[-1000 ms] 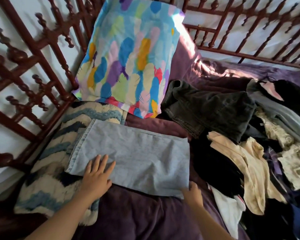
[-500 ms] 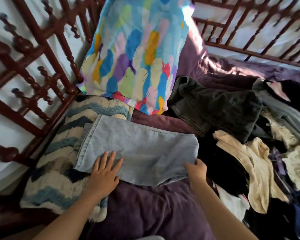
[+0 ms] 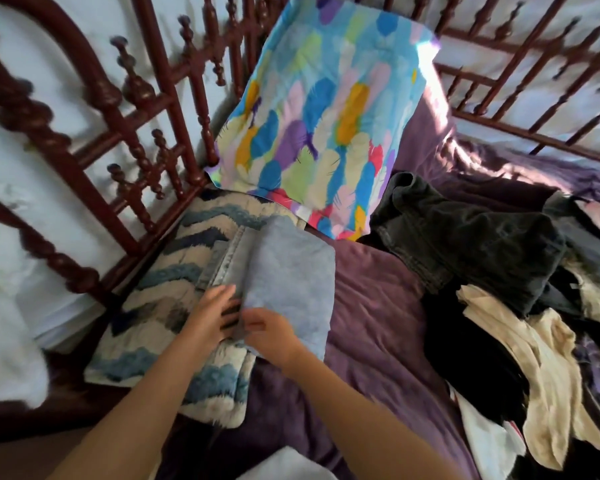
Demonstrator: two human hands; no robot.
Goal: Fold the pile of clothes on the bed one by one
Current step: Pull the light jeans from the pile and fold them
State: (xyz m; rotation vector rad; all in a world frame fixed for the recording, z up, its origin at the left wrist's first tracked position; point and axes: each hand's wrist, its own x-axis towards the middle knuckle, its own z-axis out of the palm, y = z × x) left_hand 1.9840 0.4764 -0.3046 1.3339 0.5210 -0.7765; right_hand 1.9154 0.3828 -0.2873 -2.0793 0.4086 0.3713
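One more fold has gone into the light blue garment (image 3: 291, 271): a second ago it lay spread wide, with my left hand (image 3: 212, 313) flat on its left end and my right hand (image 3: 267, 327) taking up its right corner, and now I have carried that right end across, so the cloth lies doubled and much narrower, the top flap covering all but a strip of stitched seam along the left side. My right hand's fingers are curled on the near corner of the flap and seem to pinch it, though the blur keeps me from being sure how tightly. My left hand lies just beside it, fingers straight and relaxed on the lower layer at the seam, gripping nothing. The garment rests partly on the blue and white zigzag blanket (image 3: 174, 306) and partly on the purple bedspread (image 3: 378, 323). I judge this piece to be nearly done, with perhaps a smoothing or one last fold before it can be set aside. The pile of clothes (image 3: 499, 323) on my right looks as full as before, dark jeans (image 3: 465, 244) on top and a cream garment (image 3: 541, 358) trailing toward me, so most of the task lies ahead. Behind stand the feather-print pillow (image 3: 326, 116) and the dark red bed frame (image 3: 118, 133). No brand, label or writing can be read anywhere; the seam shows no tag
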